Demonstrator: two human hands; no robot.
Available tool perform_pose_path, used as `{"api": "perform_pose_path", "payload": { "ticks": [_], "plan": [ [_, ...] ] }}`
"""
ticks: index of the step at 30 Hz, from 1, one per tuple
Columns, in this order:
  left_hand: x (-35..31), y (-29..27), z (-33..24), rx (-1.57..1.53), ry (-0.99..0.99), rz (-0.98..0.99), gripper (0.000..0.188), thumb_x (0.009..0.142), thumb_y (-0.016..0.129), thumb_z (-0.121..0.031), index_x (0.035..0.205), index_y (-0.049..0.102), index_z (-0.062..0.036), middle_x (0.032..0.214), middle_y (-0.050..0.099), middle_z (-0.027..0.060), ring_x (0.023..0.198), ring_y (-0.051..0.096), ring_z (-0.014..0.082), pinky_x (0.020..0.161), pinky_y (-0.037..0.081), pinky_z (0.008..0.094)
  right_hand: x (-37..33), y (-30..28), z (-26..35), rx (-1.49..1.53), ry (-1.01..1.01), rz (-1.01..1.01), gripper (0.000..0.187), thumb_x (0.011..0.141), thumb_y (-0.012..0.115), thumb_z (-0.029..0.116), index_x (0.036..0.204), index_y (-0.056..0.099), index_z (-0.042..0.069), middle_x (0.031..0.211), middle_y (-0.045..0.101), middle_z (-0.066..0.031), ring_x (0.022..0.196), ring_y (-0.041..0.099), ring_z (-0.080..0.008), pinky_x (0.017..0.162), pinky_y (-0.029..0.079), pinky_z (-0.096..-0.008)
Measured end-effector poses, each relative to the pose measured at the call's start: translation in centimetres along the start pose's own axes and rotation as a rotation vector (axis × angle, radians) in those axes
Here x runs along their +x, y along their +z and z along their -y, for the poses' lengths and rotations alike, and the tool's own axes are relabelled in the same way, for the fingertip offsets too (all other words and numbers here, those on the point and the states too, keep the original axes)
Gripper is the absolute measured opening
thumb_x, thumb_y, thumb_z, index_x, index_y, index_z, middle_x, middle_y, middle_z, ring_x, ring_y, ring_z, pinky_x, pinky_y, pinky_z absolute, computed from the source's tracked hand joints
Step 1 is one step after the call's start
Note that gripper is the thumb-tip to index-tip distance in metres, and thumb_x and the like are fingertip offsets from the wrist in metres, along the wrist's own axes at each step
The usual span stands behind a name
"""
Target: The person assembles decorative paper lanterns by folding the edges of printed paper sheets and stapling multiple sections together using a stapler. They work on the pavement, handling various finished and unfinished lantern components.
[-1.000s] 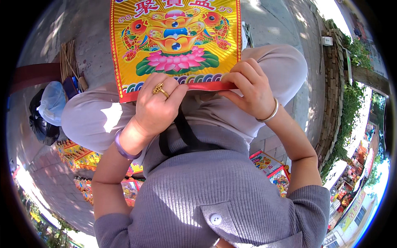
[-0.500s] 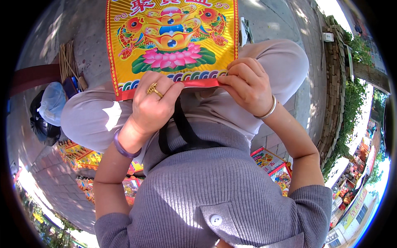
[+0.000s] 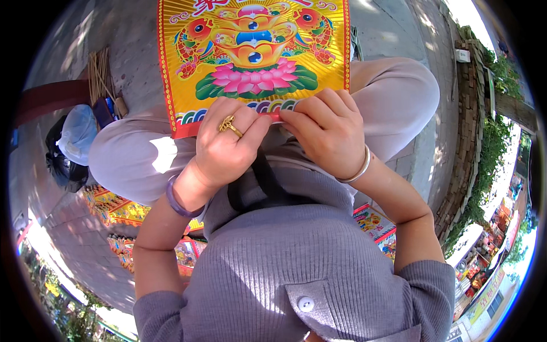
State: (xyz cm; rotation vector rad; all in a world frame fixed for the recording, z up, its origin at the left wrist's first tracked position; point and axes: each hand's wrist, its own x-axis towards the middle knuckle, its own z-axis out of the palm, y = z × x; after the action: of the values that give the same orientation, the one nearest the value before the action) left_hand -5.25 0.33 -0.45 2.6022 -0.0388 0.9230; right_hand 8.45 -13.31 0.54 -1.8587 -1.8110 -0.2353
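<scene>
The poster is spread beyond the fingers, its red edge clamped by left hand and right hand, almost meeting; edge handling seems unfinished, what is left untold.

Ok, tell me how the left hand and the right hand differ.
The left hand wears a gold ring; the right hand shows none.
The left hand has a purple bangle at its wrist, the right hand a silver-coloured bangle.
Both pinch the red edge of the yellow printed sheet.
</scene>
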Motion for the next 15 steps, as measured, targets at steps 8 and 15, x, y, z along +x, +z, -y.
{"api": "perform_pose_path", "payload": {
  "ticks": [8, 15],
  "plan": [
    [-0.13, 0.10, -0.11, -0.033, -0.006, 0.009, 0.016, 0.056, 0.062, -0.002, 0.072, 0.060, -0.0001, 0.069, 0.049, 0.0050, 0.066, 0.050, 0.0221, 0.056, 0.042, 0.0332, -0.10, -0.49, 0.43, 0.090, 0.057, 0.046, 0.014, 0.061, 0.059, 0.011, 0.075, 0.062, 0.009, 0.072, 0.051, -0.0006, 0.069, 0.050, -0.0179, 0.064, 0.039, -0.0310],
    [-0.09, -0.19, -0.01, -0.072, -0.022, 0.014, 0.020, 0.054, 0.063, 0.001, 0.073, 0.061, -0.0004, 0.069, 0.050, 0.0050, 0.065, 0.051, 0.0223, 0.056, 0.041, 0.0334, 0.61, -1.05, 0.77, 0.052, 0.102, 0.066, 0.013, 0.062, 0.059, 0.012, 0.074, 0.062, 0.009, 0.074, 0.051, -0.0007, 0.072, 0.051, -0.0175, 0.065, 0.038, -0.0311]
  ]
}}
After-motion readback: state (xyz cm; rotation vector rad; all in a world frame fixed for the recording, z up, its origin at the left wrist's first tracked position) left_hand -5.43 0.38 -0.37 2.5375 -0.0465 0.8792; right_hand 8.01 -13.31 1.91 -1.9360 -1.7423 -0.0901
